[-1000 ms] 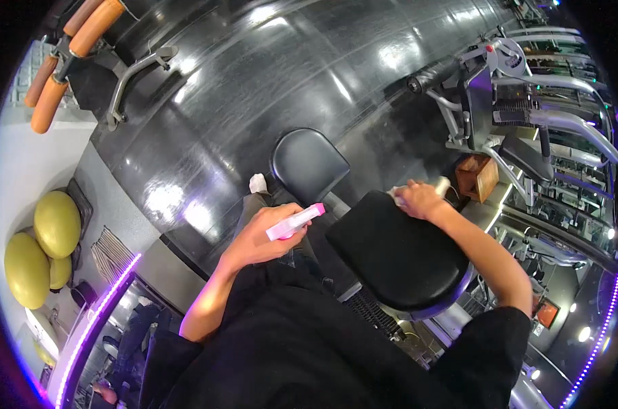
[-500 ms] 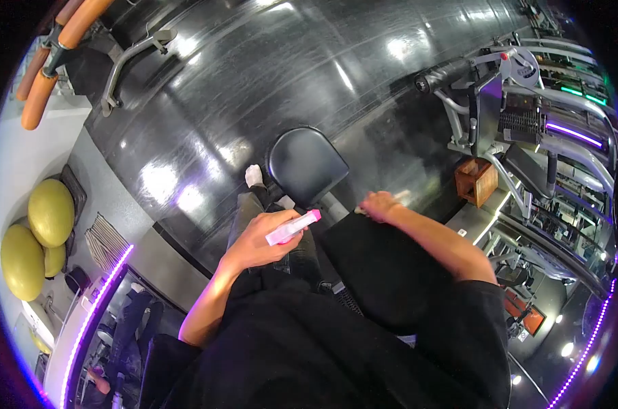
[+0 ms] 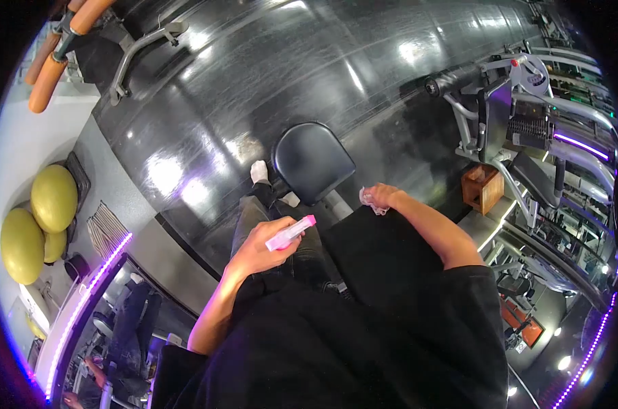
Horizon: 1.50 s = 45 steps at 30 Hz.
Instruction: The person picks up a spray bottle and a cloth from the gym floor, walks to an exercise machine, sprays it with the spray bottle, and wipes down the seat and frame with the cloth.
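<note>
My left hand (image 3: 260,247) is closed around a pink-and-white spray bottle (image 3: 288,234), seen from above with its pink tip towards the upper right. Most of the bottle's body is hidden under the hand. At the far end of a long black bench pad (image 3: 384,255), my right hand (image 3: 385,196) grips a crumpled whitish cloth (image 3: 372,203). The cloth bunches out from the left side of the fingers, by the pad's edge. Beyond the pad is a rounded black seat (image 3: 312,162), apart from both hands.
Weight machines (image 3: 496,116) and a wooden box (image 3: 483,188) stand on the right. Yellow exercise balls (image 3: 53,198) lie on the left, near a mirror with a purple light strip (image 3: 91,300). Orange padded rollers (image 3: 48,83) jut in at the upper left. My foot (image 3: 258,171) rests beside the seat.
My right hand has shifted slightly left and up, and the cloth now bunches at its left. The left hand keeps the spray bottle, nearly still. The whole view has shifted a little.
</note>
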Motion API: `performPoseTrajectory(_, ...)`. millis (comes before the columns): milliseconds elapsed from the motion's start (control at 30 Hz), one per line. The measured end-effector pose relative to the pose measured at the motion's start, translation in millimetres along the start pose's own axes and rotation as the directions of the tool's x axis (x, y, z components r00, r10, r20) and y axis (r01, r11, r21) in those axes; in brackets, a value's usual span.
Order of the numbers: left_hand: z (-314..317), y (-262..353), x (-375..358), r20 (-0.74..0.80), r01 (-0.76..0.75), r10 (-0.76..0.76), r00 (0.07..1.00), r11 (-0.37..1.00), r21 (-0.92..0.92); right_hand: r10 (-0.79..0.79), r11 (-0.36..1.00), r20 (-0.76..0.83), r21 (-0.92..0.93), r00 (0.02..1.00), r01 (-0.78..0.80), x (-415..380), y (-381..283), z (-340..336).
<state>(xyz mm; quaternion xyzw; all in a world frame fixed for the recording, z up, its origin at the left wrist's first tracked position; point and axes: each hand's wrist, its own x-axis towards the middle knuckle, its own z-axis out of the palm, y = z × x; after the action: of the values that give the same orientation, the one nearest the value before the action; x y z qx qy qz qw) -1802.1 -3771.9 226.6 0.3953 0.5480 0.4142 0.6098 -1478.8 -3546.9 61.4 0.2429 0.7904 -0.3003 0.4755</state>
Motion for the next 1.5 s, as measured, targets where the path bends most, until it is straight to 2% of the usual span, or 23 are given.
performPoseTrajectory(67, 0, -2, 0, 0.009, 0.004, -0.004, 1.000, 1.000, -0.009, 0.078, 0.958, 0.004, -0.276, 0.997, -0.074, -23, -19, -13)
performPoseTrajectory(100, 0, -4, -1, 0.017, 0.006, -0.005, 1.000, 1.000, -0.011, 0.086, 0.958, -0.002, -0.273, 0.996, -0.083, -38, -23, -24)
performPoseTrajectory(167, -1, -3, -2, 0.035, -0.002, 0.002, 0.999, 1.000, -0.011, 0.075, 0.979, 0.135, -0.196, 0.988, -0.047, -74, -27, -47)
performPoseTrajectory(233, -4, 2, -1, 0.066, 0.112, -0.113, 0.991, 0.994, 0.014, 0.110, 0.991, 0.258, -0.103, 0.960, -0.086, -126, -55, -89)
performPoseTrajectory(267, -5, 0, -1, 0.073, 0.104, -0.105, 0.992, 0.994, 0.022, 0.045, 0.998, 0.129, 0.035, 0.991, -0.050, -145, -40, -79)
performPoseTrajectory(333, -7, -16, 1, 0.013, -0.023, 0.020, 1.000, 0.969, 0.245, 0.132, 0.987, 0.204, 0.067, 0.970, -0.148, -190, -63, -104)
performPoseTrajectory(367, -10, -26, 5, 0.023, -0.034, 0.030, 0.999, 0.966, 0.255, 0.165, 0.979, 0.229, 0.084, 0.959, -0.188, -219, -92, -132)
performPoseTrajectory(400, -13, -39, 8, 0.015, -0.021, 0.017, 1.000, 0.951, 0.308, 0.082, 0.993, 0.143, 0.076, 0.986, -0.094, -239, -90, -130)
performPoseTrajectory(467, -15, -68, 17, 0.021, -0.018, 0.011, 1.000, 0.932, 0.361, 0.080, 0.966, 0.028, 0.244, 0.996, -0.084, -279, -118, -146)
performPoseTrajectory(533, -16, -94, 26, -0.083, 0.073, -0.046, 0.996, 0.924, 0.375, 0.185, 0.958, -0.171, 0.252, 0.968, -0.139, -305, -141, -141)
performPoseTrajectory(567, -17, -106, 30, -0.096, 0.066, -0.034, 0.995, 0.932, 0.355, 0.189, 0.955, -0.176, 0.260, 0.966, -0.140, -314, -157, -136)
performPoseTrajectory(633, -14, -118, 34, -0.136, 0.089, -0.028, 0.990, 0.879, 0.468, 0.384, 0.907, -0.403, 0.332, 0.831, -0.258, -327, -188, -122)
performPoseTrajectory(667, -13, -122, 37, -0.181, 0.118, -0.017, 0.983, 0.817, 0.565, 0.387, 0.905, -0.413, 0.341, 0.824, -0.254, -329, -198, -113)
performPoseTrajectory(733, -11, -134, 40, -0.178, 0.124, -0.019, 0.984, 0.792, 0.597, 0.390, 0.900, -0.562, 0.399, 0.730, -0.174, -332, -215, -94)
performPoseTrajectory(800, -8, -135, 43, -0.188, 0.130, -0.018, 0.982, 0.784, 0.607, 0.414, 0.889, -0.596, 0.428, 0.688, -0.165, -332, -231, -76)
performPoseTrajectory(833, -7, -134, 43, -0.180, 0.122, -0.011, 0.984, 0.779, 0.615, 0.409, 0.901, -0.678, 0.405, 0.611, -0.153, -331, -240, -69)
performPoseTrajectory(900, -5, -131, 42, -0.124, 0.125, -0.060, 0.991, 0.764, 0.633, 0.376, 0.926, -0.805, 0.345, 0.459, -0.154, -326, -255, -52)
performPoseTrajectory(1000, -1, -130, 37, -0.030, 0.021, -0.002, 1.000, 0.762, 0.648, 0.356, 0.924, -0.853, 0.382, 0.381, -0.009, -314, -277, -30)
performPoseTrajectory(1300, 17, -140, 34, -0.086, -0.028, 0.098, 0.992, 0.806, 0.592, 0.327, 0.798, -0.809, 0.513, 0.489, 0.316, -249, -318, 24)
performPoseTrajectory(1367, 21, -140, 36, -0.119, 0.015, 0.060, 0.991, 0.840, 0.543, 0.339, 0.692, -0.766, 0.596, 0.546, 0.407, -226, -321, 36)
performPoseTrajectory(1400, 22, -142, 35, -0.120, 0.016, 0.058, 0.991, 0.841, 0.540, 0.338, 0.693, -0.765, 0.597, 0.548, 0.405, -209, -320, 44)
performPoseTrajectory(1467, 22, -146, 34, -0.166, 0.073, 0.014, 0.986, 0.859, 0.506, 0.457, 0.542, -0.759, 0.651, 0.463, 0.532, -164, -314, 62)
performPoseTrajectory(1500, 22, -152, 35, -0.195, 0.111, -0.013, 0.981, 0.856, 0.505, 0.463, 0.537, -0.754, 0.657, 0.467, 0.529, -139, -312, 69)
